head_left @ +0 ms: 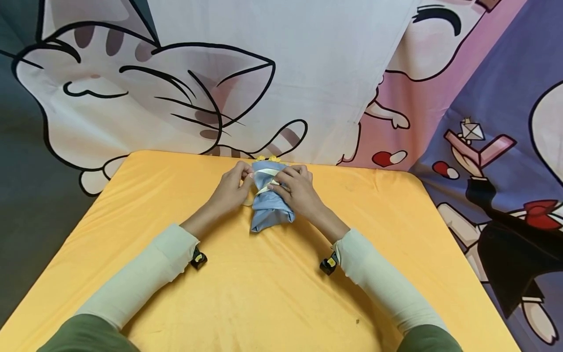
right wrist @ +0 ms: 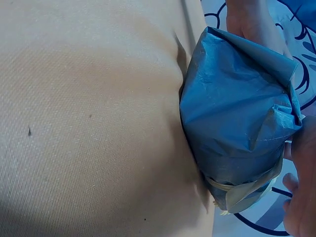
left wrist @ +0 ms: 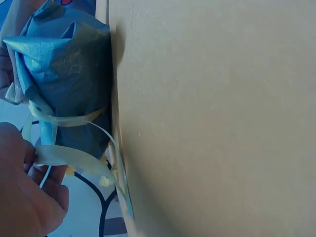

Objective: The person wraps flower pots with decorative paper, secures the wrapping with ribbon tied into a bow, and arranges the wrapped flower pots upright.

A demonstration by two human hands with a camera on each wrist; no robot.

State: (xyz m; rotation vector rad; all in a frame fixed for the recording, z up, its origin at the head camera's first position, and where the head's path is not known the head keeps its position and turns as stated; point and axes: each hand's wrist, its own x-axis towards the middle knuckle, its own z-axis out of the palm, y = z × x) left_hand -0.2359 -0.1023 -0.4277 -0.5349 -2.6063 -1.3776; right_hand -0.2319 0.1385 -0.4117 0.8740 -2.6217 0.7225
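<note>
A small bouquet wrapped in blue paper lies on the table, its folded end toward me and yellow flowers at the far end. Pale ribbon goes round the wrap and trails in a loose loop. My left hand, at the bouquet's left side, pinches the ribbon between thumb and fingers. From the right, my right hand has curled fingers over the wrap and pinches the ribbon there. In the right wrist view the blue wrap hides part of both hands.
A yellow cloth covers the table, whose far edge lies just beyond the bouquet. Behind it hangs a white curtain printed with cartoon cats. A purple printed cloth hangs along the right side.
</note>
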